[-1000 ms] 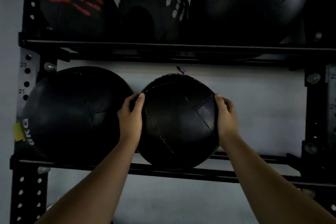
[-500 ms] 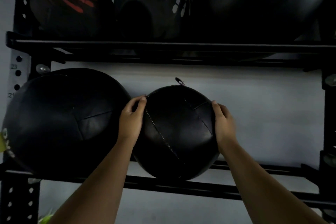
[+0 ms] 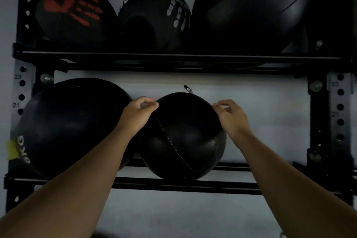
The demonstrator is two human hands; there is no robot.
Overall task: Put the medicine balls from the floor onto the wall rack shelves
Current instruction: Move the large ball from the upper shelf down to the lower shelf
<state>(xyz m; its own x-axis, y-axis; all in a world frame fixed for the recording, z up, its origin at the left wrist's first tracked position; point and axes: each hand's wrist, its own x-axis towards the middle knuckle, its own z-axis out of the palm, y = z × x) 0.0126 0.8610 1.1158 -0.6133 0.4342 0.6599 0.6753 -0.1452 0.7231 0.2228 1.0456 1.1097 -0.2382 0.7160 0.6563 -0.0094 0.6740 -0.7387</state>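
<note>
five balls sit on the wall rack right now, three on the upper shelf (image 3: 173, 56) and two on the lower shelf (image 3: 231, 184). the one that matters is the stitched medicine ball (image 3: 185, 137), resting on the lower shelf's rails a little left of the middle, touching the big ball (image 3: 67, 127) at the shelf's left end. the right end of that shelf is bare rail.

the left hand (image 3: 138, 115) is loosely curled at the ball's upper left, fingertips at the seam between the two balls, more a steadying touch than a hold. the right hand (image 3: 230, 116) hovers at the upper right with fingers spread and curled, gripping nothing; whether it brushes the leather i cannot tell. so both hands are essentially let go, and this placement looks done bar the retreat.

the risk from here, as i judge it: the ball sits on two rails with nothing on its right side, so a careless knuckle on the way out could nudge it rolling toward that bare end or forward over the front rail. the left fingers are also tucked where the two balls meet, and a settling ball could pinch them.
</note>
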